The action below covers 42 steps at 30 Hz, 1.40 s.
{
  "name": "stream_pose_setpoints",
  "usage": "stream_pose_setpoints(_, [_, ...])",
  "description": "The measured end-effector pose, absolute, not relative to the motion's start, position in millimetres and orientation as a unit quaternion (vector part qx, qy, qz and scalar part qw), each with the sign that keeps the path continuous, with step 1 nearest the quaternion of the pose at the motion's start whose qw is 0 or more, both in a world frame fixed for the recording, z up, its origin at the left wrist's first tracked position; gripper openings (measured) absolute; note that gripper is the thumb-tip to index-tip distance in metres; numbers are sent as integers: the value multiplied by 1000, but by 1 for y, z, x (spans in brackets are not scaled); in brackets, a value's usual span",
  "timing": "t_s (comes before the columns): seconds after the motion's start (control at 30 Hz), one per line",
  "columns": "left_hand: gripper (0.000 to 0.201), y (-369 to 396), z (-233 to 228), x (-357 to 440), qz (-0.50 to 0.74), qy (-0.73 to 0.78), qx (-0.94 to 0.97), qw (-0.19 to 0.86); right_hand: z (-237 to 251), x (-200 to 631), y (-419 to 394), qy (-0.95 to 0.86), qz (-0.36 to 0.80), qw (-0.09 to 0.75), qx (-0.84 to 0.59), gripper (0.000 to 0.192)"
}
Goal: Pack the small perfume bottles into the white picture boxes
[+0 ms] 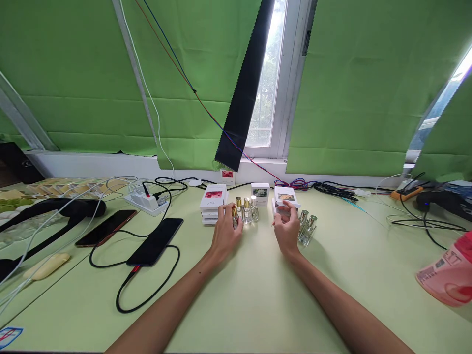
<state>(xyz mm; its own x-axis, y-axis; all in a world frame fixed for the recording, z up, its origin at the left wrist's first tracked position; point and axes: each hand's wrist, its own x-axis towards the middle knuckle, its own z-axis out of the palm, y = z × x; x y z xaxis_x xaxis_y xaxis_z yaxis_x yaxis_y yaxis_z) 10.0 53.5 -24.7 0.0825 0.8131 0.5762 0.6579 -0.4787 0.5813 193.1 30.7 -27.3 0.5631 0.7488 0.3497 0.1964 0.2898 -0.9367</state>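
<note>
My left hand (227, 231) is closed around a small gold-capped glass bottle (235, 216), which its fingers partly cover. Just behind it stand several clear bottles (247, 211) with gold or silvery caps. To its left is a stack of white boxes (214, 195), the top one with a red flower picture. My right hand (288, 231) is closed on the front of a white box (286, 195) with a yellowish flower picture, at the top of another stack. Beside that hand, several silver-capped bottles (307, 229) lean together. Another white box (261, 193) stands between the stacks.
Two phones (156, 242) and looping black cables lie on the left, near a white power strip (146, 202) and a black headset (66, 209). A pink pouch (448, 270) stands at the right. Coiled black cable (335, 191) runs along the wall below the green blinds.
</note>
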Motion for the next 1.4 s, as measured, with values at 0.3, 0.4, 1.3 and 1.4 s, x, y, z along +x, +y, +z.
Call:
stream_pose_setpoints(0.3, [38,52,-24,10,448,509,728,99,-28,196,33,-392,252,697,-545,62])
stream_pose_setpoints(0.4, [38,51,-24,10,451,506,729,97,-28,196,32,-395,253,695,-546,63])
stream_pose_setpoints(1.3, [55,54,-27,9,428,498,744,121,-20,182,16,-462,159,722,-489,50])
stream_pose_setpoints(1.4, [55,54,-28,9,426,498,746,122,-21,178,12,-484,153,716,-480,47])
